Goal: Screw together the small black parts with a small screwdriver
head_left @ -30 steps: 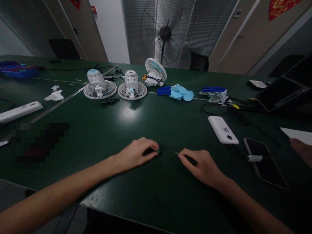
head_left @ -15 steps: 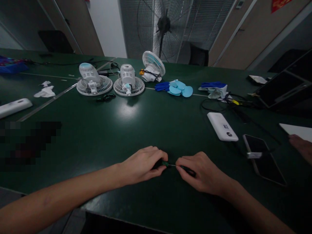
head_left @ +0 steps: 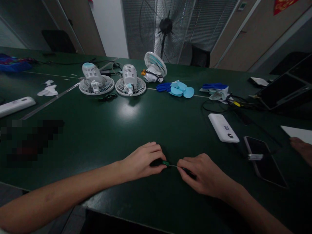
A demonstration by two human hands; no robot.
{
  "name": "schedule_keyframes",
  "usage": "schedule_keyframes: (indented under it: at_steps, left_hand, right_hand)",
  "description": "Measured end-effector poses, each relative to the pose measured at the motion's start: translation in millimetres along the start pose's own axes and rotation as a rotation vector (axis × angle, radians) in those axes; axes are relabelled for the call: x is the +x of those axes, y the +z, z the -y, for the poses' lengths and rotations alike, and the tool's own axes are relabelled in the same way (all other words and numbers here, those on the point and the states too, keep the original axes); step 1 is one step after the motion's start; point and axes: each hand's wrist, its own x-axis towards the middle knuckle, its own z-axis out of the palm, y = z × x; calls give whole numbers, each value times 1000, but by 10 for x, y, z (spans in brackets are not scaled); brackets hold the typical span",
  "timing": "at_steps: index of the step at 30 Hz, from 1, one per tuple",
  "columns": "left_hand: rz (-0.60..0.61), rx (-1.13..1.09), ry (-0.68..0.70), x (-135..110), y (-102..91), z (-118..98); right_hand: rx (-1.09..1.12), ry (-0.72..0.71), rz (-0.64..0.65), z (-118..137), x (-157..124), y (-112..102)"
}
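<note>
My left hand (head_left: 147,161) rests near the table's front edge, thumb and fingertips closed on the green end of a small screwdriver (head_left: 165,163). A thin metal shaft runs from the green part to my right hand (head_left: 201,174), whose thumb and forefinger pinch its other end. A dark, handle-like piece (head_left: 190,173) lies beneath the right fingers; its full shape is hidden. Both hands stay low over the dark green table (head_left: 136,130), with a short length of shaft showing between them.
Two white fans (head_left: 130,83) lie face down at the back, beside a tilted one (head_left: 154,66). Light-blue fan blades (head_left: 181,89) and blue gloves (head_left: 214,87) are further right. A white power bank (head_left: 223,127) and a phone (head_left: 265,162) lie right. Another person's hand (head_left: 301,149) is at the right edge.
The left fingers have loosened slightly and lifted, showing more of the green part. The right hand has barely moved. The whole view has shifted a little.
</note>
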Motion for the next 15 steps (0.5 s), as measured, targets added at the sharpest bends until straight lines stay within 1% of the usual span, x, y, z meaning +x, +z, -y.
schedule_keyframes:
  at_steps: [6,15]
  left_hand:
    - [16,1,9,7,-25,-11]
    - [22,-20,10,2,-18,3]
  right_hand:
    - [-108,-5,-18,25,-15,62]
    - [-136,-30,-75,1,-31,137]
